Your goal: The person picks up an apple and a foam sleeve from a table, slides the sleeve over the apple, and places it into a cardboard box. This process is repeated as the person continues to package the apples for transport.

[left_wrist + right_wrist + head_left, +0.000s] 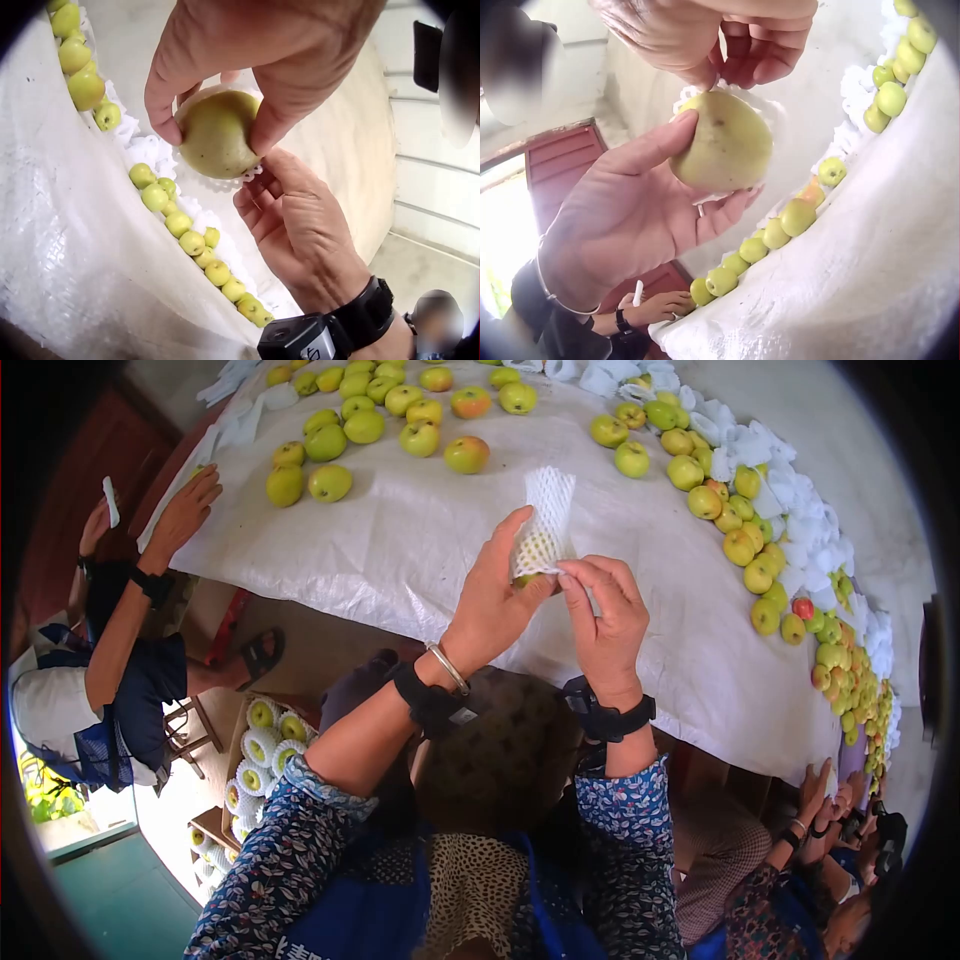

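A yellow-green apple (219, 135) sits partly inside a white foam net sleeve (549, 500), its lower side bare in both wrist views. My left hand (498, 592) grips the apple from the side, thumb and fingers spread round it. With thumb and fingertips, my right hand (608, 615) pinches the sleeve's edge beside the apple. In the right wrist view the apple (724, 142) shows small dark spots, with the left thumb lying across it.
The white-covered table (400, 550) carries loose apples (468, 454) at its far side and a long row of apples and foam sleeves (790, 510) on the right. A box of sleeved apples (258, 747) stands below left. Other people's hands (185, 510) are at both sides.
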